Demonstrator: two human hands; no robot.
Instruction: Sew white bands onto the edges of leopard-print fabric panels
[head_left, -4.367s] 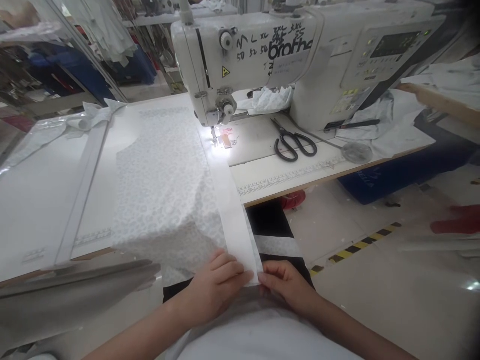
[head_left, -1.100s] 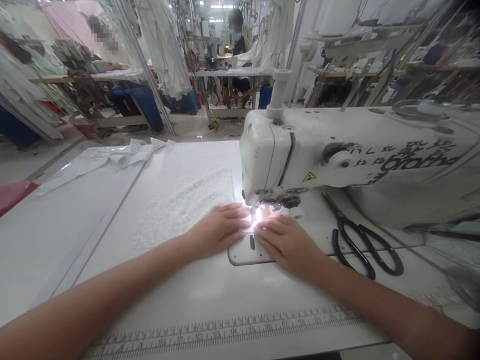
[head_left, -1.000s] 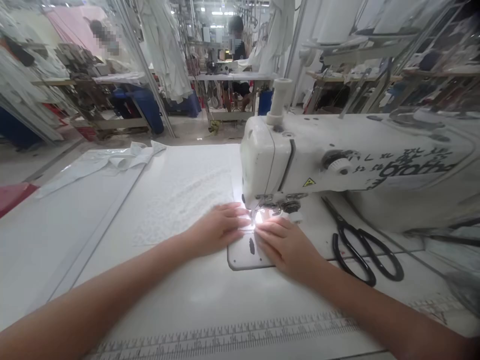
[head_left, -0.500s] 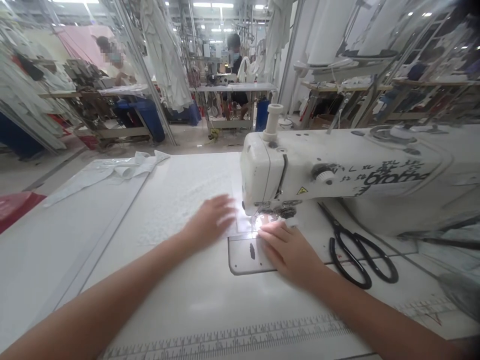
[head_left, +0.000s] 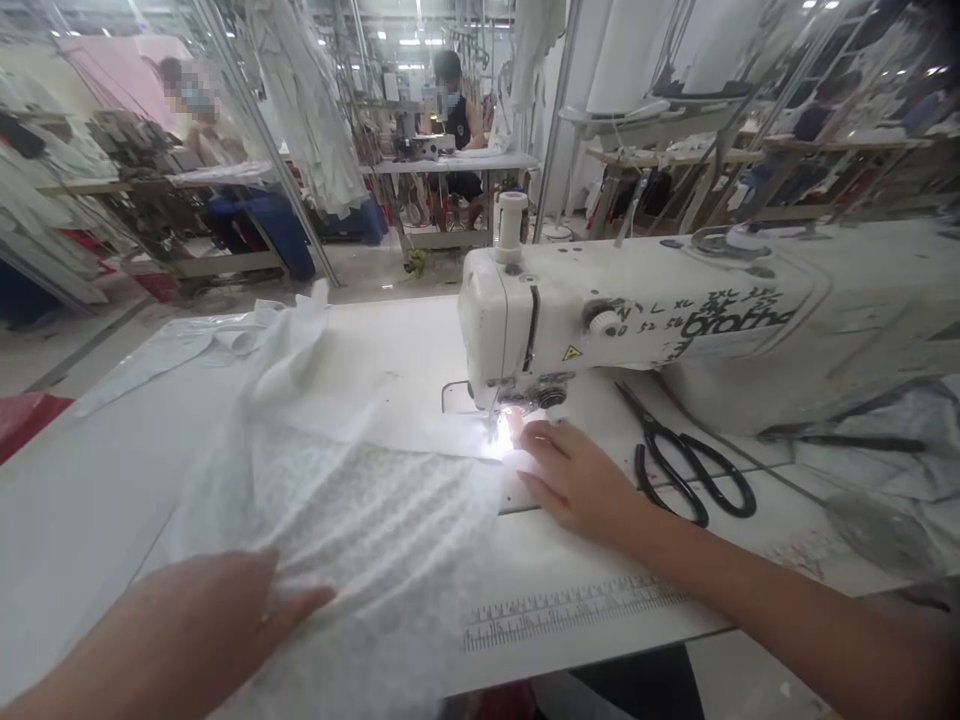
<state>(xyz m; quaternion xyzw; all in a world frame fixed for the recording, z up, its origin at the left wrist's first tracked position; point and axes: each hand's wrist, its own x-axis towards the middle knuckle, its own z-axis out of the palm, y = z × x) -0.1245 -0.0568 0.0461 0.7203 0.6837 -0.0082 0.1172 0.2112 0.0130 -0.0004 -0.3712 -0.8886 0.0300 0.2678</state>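
A sheet of thin white fabric spreads over the left side of the sewing table, with folds fanning from the needle area toward my left hand. That hand is closed on the fabric near its lower left part, the thumb lying on top. The fabric's right corner reaches the lit needle of the white sewing machine. Beside the presser foot is my right hand, its thumb apart from the bent fingers. Glare hides its foremost fingertips, and I see no cloth between thumb and fingers.
Black-handled scissors lie right of my right hand. A ruler strip runs along the table's front. More white cloth rests at the far left corner, and crumpled fabric lies at right. People sit at other machines behind.
My left hand has moved from near the needle down to the left, and the white fabric now stretches between. My right hand stays by the needle. The whole view has shifted slightly.
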